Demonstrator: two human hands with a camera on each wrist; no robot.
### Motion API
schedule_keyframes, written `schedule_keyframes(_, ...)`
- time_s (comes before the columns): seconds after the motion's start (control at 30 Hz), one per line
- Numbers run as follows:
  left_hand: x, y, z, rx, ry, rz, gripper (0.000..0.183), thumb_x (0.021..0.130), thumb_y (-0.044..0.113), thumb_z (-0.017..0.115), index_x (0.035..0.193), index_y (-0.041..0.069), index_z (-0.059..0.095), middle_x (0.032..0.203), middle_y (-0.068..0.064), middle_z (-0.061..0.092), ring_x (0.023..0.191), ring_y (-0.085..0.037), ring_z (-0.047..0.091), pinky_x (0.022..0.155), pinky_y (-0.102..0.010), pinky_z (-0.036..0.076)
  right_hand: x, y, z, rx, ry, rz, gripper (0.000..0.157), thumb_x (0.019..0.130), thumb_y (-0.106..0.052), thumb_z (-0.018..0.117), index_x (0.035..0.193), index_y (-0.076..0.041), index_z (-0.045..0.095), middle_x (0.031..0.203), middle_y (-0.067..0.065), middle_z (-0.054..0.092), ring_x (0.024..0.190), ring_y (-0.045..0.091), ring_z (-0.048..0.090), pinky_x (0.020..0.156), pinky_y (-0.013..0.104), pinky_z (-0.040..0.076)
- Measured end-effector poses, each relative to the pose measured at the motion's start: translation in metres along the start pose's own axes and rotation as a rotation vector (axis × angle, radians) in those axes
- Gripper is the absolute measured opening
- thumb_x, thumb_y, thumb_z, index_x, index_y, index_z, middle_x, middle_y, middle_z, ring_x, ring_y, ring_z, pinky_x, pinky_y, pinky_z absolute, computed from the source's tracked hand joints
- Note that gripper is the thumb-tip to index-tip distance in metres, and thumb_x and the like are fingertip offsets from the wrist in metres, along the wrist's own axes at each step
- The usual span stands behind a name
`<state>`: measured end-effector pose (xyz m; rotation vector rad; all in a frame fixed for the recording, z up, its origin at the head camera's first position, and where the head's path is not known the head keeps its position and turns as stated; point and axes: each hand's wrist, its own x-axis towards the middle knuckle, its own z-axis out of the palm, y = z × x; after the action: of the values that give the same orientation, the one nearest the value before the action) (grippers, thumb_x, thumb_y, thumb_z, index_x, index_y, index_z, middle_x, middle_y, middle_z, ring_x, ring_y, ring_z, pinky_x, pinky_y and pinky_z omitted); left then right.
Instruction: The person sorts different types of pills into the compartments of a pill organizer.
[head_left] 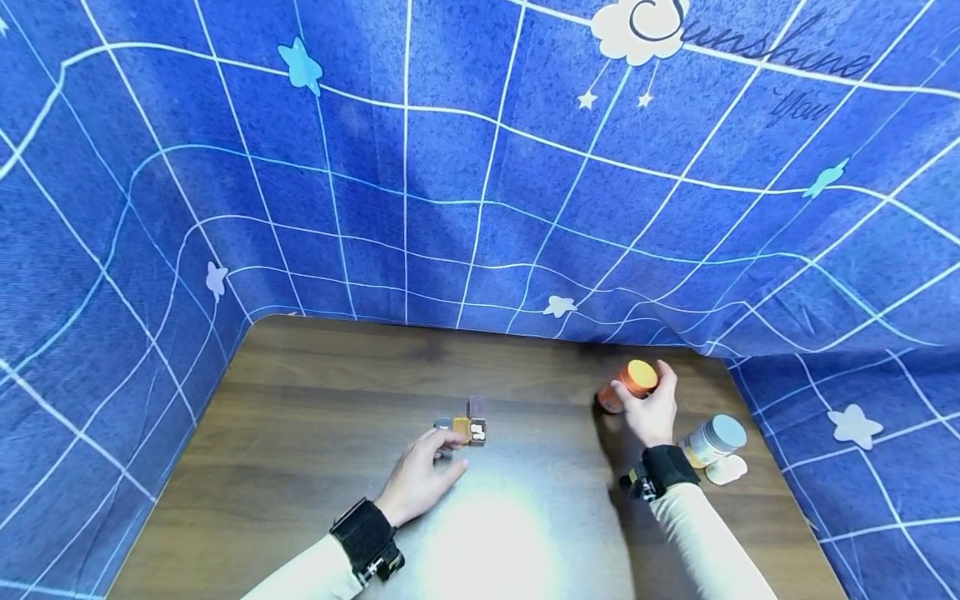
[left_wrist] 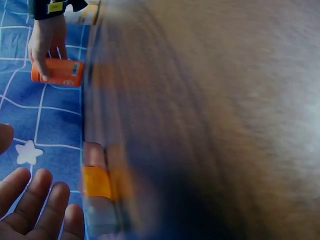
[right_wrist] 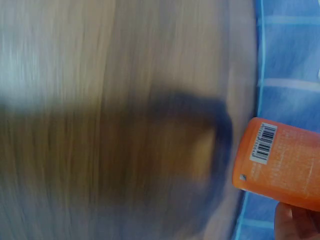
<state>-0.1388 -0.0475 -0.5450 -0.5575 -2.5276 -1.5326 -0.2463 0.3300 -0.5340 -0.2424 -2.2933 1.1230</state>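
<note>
My right hand (head_left: pixel 654 414) grips an orange bottle (head_left: pixel 614 397) with a yellow-orange lid at the back right of the table. A barcode label shows on the orange bottle (right_wrist: pixel 287 162) in the right wrist view, where only a bit of a finger (right_wrist: pixel 292 222) is visible. Near the table's middle sits a small pill organizer (head_left: pixel 461 430) in several colours. One compartment on its right has its lid raised, and pale pills lie inside. My left hand (head_left: pixel 422 477) is beside the organizer with its fingers loosely extended; whether they touch it I cannot tell.
A container with a grey-blue lid (head_left: pixel 726 434) stands to the right of my right wrist, and a flat white piece (head_left: pixel 726 470) lies beside it. Blue gridded cloth (head_left: pixel 450 167) hangs behind the wooden table (head_left: pixel 322 400) and at its sides.
</note>
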Motion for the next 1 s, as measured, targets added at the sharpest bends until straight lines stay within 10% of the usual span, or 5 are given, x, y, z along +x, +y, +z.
schedule_keyframes(1.0,-0.004,-0.009,-0.001,0.058,0.020,0.003,0.030,0.077,0.023,0.068,0.104,0.012,0.061,0.096,0.000,0.060,0.086,-0.014,0.054,0.073,-0.035,0.048,0.012,0.018,-0.003,-0.056,0.017,-0.018,0.087,0.067,-0.022,0.077,0.135,-0.007,0.025,0.123,0.023,0.043,0.109,0.030,0.041,0.096,0.047,0.034)
